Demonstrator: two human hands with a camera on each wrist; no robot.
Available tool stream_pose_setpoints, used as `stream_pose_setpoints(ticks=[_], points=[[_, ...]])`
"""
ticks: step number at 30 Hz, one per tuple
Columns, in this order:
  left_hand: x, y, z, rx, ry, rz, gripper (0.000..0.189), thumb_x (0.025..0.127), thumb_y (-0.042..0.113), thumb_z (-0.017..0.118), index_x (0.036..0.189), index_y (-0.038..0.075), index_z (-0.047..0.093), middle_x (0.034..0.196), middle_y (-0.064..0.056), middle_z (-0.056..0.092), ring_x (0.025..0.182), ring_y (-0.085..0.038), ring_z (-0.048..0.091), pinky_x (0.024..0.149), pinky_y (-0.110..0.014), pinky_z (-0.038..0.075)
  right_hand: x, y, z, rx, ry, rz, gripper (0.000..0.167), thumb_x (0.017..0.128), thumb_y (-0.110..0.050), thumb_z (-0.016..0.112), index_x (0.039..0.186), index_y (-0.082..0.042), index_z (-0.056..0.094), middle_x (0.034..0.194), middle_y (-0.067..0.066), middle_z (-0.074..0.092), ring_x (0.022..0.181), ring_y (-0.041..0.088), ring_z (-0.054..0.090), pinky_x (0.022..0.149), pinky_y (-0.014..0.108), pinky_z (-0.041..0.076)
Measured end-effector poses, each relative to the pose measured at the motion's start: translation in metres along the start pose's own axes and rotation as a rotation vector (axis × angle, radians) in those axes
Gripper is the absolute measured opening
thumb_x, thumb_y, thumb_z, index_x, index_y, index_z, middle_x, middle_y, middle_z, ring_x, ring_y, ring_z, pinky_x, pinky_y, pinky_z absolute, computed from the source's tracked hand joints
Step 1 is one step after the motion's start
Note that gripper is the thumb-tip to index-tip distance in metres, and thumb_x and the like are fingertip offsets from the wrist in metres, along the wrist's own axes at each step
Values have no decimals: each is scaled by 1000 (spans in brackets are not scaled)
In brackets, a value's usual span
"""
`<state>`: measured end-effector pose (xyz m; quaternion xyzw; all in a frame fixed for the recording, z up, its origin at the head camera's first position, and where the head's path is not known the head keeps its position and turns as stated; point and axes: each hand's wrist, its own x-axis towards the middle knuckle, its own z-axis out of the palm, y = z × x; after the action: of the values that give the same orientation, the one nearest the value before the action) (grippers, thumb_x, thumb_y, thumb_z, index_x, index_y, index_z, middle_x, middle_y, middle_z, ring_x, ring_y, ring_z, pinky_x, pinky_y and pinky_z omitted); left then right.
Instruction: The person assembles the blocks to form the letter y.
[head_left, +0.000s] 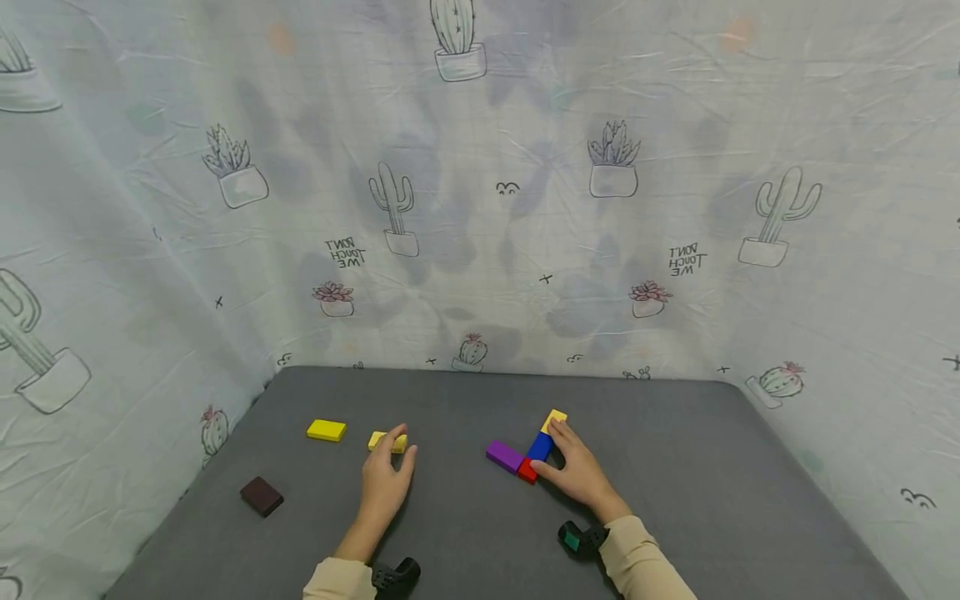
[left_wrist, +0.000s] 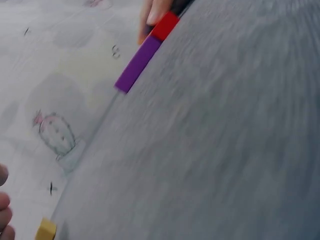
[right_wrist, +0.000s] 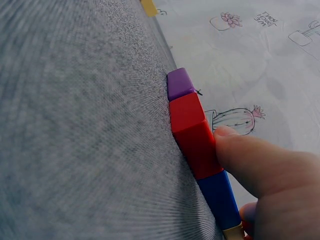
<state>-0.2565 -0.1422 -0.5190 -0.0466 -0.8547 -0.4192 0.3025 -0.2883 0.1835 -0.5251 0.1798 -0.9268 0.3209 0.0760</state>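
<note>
My left hand reaches over a pale yellow block, fingers spread. In the left wrist view its fingertips show apart from the yellow block. My right hand lies along a row made of a red block, a blue block and a yellow block. Its thumb touches the red block's upper edge in the right wrist view, while the other fingers reach the yellow end. A purple block meets the red one at an angle, forming a corner.
A bright yellow block lies at the far left of the grey table. Nearer sits a dark brown block. Behind the table hangs a curtain printed with cacti. Each wrist carries a black device.
</note>
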Motion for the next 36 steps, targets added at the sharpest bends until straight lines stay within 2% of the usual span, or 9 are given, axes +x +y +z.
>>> stream_pose_setpoints(ticks=[4,8,11,18,24,30,36], points=[[2,-10,-9,14,76,-87,43,88,10,66,128,-2,53,125,-21,56,117,-39,52,96,-56,42,0,0,0,2,2,-1,80,85,-47,65,144,0,37,153,18,30,141,36,26,109,56,30],[4,-18,-16,11,85,-174,46,91,13,63,132,-2,48,130,-24,50,120,-42,48,97,-59,39,0,0,0,0,-1,-1,81,86,-48,64,144,1,37,153,18,30,141,36,26,109,56,29],[6,-21,-19,12,58,-234,51,92,15,62,136,-3,44,134,-26,45,124,-44,43,100,-60,36,0,1,1,-4,4,-4,80,86,-47,64,144,1,37,153,19,29,141,37,26,109,56,30],[13,-23,-20,84,-69,-353,64,92,25,62,139,-9,36,141,-33,35,131,-49,33,106,-62,29,0,1,1,-1,23,-15,79,86,-46,65,143,2,38,152,19,31,139,39,29,107,58,32],[16,-23,-18,133,-141,-364,66,91,29,63,138,-9,38,143,-34,34,132,-50,31,105,-63,29,0,1,0,4,-1,2,80,86,-47,64,144,1,36,153,18,28,141,38,26,109,57,30],[18,-26,-17,149,-199,-350,71,89,32,65,140,-8,36,145,-34,30,134,-49,28,106,-63,28,1,2,0,-3,1,-4,79,87,-46,64,144,1,36,153,18,29,141,37,27,109,57,30],[22,-29,-18,171,-230,-317,78,85,34,70,140,-9,35,145,-34,31,134,-50,28,106,-63,28,1,0,-1,1,-16,7,80,87,-48,63,145,0,36,153,18,28,141,37,26,109,57,29]])
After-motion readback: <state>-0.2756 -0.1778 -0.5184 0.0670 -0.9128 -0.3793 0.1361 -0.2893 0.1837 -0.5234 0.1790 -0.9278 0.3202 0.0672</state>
